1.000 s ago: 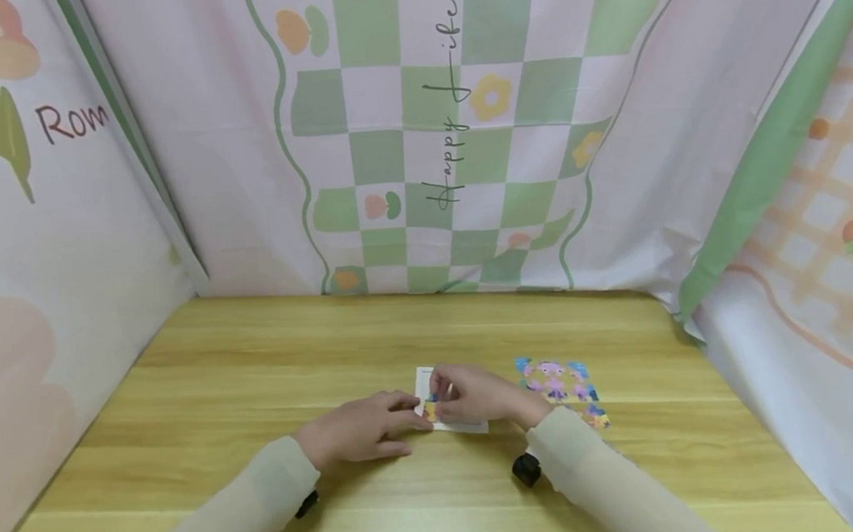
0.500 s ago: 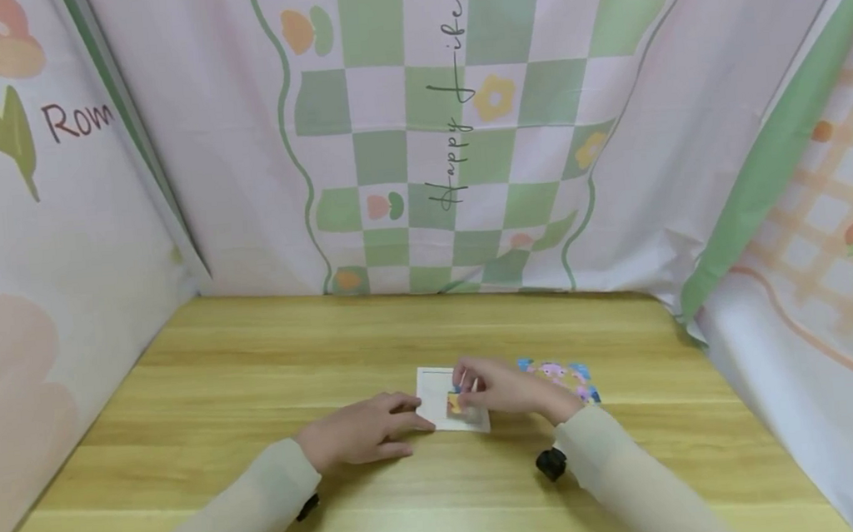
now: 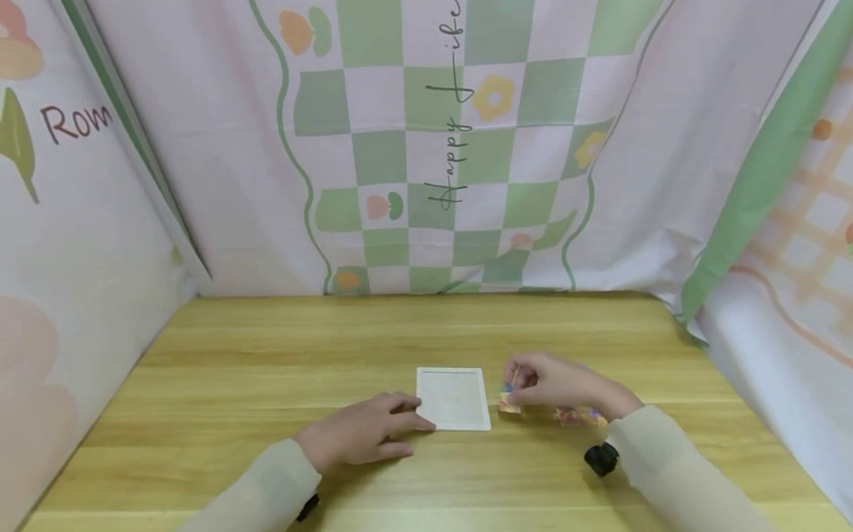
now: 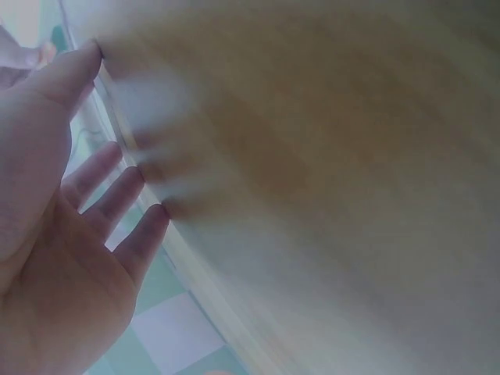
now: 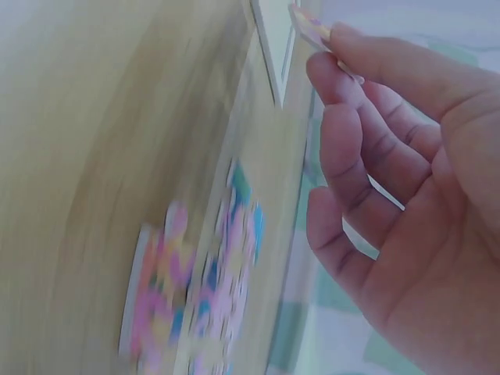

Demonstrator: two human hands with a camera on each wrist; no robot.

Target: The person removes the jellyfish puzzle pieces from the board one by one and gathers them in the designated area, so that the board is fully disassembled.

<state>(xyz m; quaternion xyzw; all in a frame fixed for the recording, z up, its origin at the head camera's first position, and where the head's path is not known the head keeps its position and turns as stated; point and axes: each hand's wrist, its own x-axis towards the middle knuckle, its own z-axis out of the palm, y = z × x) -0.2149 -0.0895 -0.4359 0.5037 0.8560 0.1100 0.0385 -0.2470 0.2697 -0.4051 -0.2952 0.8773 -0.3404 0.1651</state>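
A white square puzzle tray (image 3: 485,407) lies flat in the middle of the table. My left hand (image 3: 362,428) rests palm down at its left side, fingertips right at the lower left corner; the fingers look loosely straight in the left wrist view. To the right of the tray, my right hand (image 3: 559,385) pinches a jigsaw piece (image 3: 509,403) with yellow, red and blue print between thumb and forefinger. The right wrist view shows that same piece edge-on, with the other fingers loosely bent. More pieces (image 5: 164,289) lie under and beside the right hand, partly hidden by it in the head view.
The wooden table (image 3: 289,335) is walled by printed cloth (image 3: 453,130) at the back and both sides. Pink, blue and purple loose pieces (image 3: 580,417) sit close below the right wrist. A black wrist camera (image 3: 602,458) hangs at the right cuff.
My right hand has lifted the jigsaw piece away from the tray's left part and carried it rightward, past the tray's right edge. The tray's inside now shows bare. My left hand has stayed put.
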